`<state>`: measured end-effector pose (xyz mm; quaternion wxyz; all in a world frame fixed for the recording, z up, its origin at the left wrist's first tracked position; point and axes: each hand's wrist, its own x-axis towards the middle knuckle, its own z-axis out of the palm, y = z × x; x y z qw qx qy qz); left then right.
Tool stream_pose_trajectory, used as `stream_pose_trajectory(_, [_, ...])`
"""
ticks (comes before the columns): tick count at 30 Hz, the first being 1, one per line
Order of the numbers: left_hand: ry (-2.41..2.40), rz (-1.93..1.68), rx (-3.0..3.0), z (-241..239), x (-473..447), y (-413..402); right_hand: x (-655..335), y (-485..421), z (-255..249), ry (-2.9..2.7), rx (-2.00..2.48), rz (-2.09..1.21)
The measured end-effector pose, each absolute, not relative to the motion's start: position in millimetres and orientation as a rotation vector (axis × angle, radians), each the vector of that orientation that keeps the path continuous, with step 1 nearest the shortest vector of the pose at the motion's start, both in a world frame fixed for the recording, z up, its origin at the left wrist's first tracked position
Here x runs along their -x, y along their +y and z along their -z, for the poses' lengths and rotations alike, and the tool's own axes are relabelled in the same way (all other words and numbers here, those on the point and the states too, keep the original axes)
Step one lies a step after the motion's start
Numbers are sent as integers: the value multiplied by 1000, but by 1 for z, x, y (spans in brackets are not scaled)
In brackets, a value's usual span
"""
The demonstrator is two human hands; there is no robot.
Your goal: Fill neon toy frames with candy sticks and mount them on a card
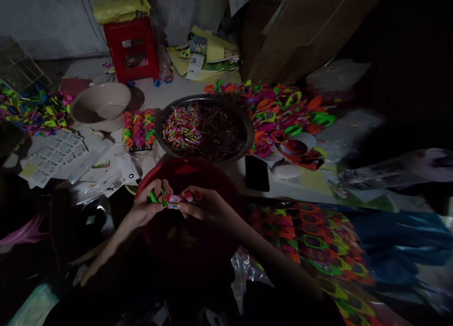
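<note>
My left hand (pixel 146 207) pinches a small green plastic toy frame (pixel 156 197) over a red basin (pixel 198 172). Close beside it, my right hand (pixel 201 204) pinches a small pink wrapped stick (pixel 176 201) whose end meets the green piece. Both hands' fingers are closed on these parts. Just beyond the basin stands a metal bowl (pixel 244 123) full of small colourful wrapped sticks (pixel 184 125).
A beige bowl (pixel 101 104) and a stack of coloured frames (pixel 138 128) lie left of the metal bowl. Heaps of bright toy glasses (pixel 279 113) spread right, more at lower right (pixel 318 246). A black phone (pixel 257 173), printed sheets (pixel 53 154) and a red stool (pixel 131 47) are about.
</note>
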<state>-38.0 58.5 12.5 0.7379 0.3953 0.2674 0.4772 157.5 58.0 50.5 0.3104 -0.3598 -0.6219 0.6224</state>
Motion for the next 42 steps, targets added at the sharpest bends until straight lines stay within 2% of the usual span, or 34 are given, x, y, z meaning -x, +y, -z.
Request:
stream_pose_trajectory(14, [777, -1023, -961, -35, 38, 54, -160, 56, -44, -1771, 1071, -1552])
stream_pose_trajectory(42, [795, -937, -1101, -22, 52, 58, -158, 61, -44, -1811, 1076, -1559])
